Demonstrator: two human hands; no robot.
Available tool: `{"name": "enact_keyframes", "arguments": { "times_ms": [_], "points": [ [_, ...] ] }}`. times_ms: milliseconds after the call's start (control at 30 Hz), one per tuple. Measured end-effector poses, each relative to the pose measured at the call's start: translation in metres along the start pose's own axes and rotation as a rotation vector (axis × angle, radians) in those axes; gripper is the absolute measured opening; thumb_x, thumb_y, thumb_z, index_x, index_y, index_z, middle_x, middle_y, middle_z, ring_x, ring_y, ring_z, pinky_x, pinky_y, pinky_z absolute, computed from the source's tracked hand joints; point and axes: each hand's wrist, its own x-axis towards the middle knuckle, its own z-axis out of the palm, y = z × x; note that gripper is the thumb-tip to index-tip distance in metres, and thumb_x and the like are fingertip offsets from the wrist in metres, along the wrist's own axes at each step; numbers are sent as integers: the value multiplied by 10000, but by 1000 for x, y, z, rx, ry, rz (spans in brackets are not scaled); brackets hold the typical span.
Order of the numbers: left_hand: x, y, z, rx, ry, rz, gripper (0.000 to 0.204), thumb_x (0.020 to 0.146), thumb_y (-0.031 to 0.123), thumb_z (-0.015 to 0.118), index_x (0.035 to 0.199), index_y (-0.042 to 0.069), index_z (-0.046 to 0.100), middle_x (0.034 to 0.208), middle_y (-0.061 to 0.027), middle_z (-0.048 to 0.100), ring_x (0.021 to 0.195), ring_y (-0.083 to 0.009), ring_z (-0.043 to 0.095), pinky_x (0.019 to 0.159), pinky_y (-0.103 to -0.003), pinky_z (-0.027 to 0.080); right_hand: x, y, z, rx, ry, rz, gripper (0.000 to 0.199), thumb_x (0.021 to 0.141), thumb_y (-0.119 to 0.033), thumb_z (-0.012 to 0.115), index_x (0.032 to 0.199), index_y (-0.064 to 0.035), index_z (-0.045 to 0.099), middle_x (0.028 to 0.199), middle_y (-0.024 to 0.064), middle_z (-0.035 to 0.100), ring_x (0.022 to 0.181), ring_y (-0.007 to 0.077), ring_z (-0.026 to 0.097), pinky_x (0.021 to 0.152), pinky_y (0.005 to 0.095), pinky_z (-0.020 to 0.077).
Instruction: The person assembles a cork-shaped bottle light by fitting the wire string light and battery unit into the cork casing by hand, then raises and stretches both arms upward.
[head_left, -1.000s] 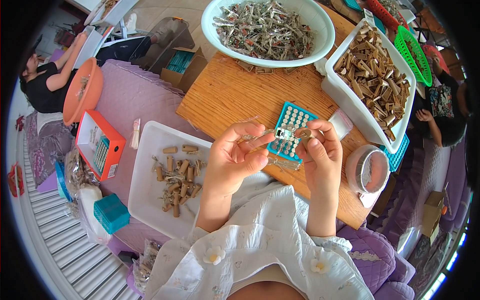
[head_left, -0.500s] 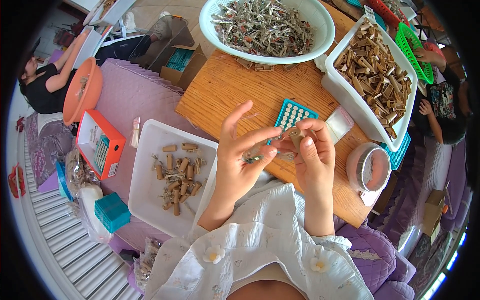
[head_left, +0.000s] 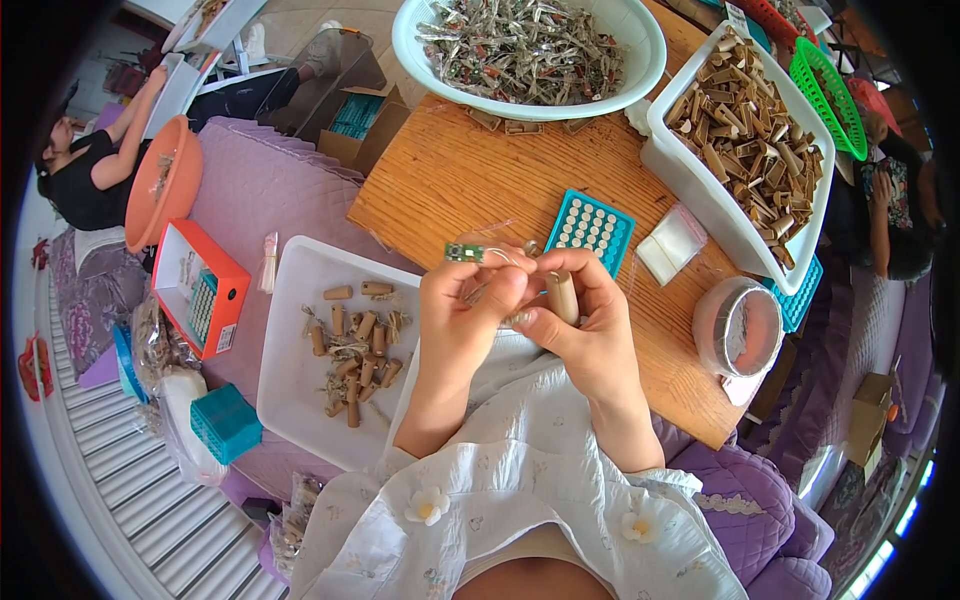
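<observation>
My left hand (head_left: 452, 325) pinches thin pale wires beside a small green circuit board (head_left: 463, 253), which sticks out above the thumb and fingertips. Between the thumb and fingers of my right hand (head_left: 600, 340) stands a brown cardboard-like tube (head_left: 563, 298). Both hands meet over the near edge of the wooden table (head_left: 480, 165), and the wires run across toward the tube; where they end is hidden by the fingers. Just beyond is a teal tray (head_left: 627, 232) with rows of pale discs. A white tray (head_left: 290, 395) to the left holds several brown tubes (head_left: 365, 350) with wires.
A pale basin (head_left: 403, 50) of wrapped small parts stands at the far side. At right are a white bin (head_left: 655, 150) of brown tube pieces, flat clear bags (head_left: 672, 245) and a round container (head_left: 738, 330). Other people sit far left and far right.
My hands have come closer together and lower. The left fingers, spread before, have closed on the wires, and the green board now shows above them. The tube has moved slightly left and nearer.
</observation>
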Motion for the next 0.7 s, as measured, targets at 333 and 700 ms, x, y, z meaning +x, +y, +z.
{"name": "enact_keyframes", "arguments": {
  "times_ms": [333, 700],
  "points": [
    [1, 0, -3, -267, -4, -313, 102, 729, 77, 532, 763, -8, 576, 846, -47, 447, 896, -120, 411, 734, -235, 352, 10, 6, 5, -130, 188, -111, 268, 670, 30, 583, 889, -16, 436, 777, 35, 526, 716, 70, 489, 621, 185, 415],
    [4, -3, -2, -114, 24, -174, 67, 724, 60, 536, 755, 2, 547, 818, -37, 453, 793, -99, 452, 706, -216, 356, 10, -3, -7, -41, 109, -2, 227, 664, 36, 564, 845, -24, 441, 728, 21, 506, 649, 56, 467, 563, 167, 398]
  ]
}}
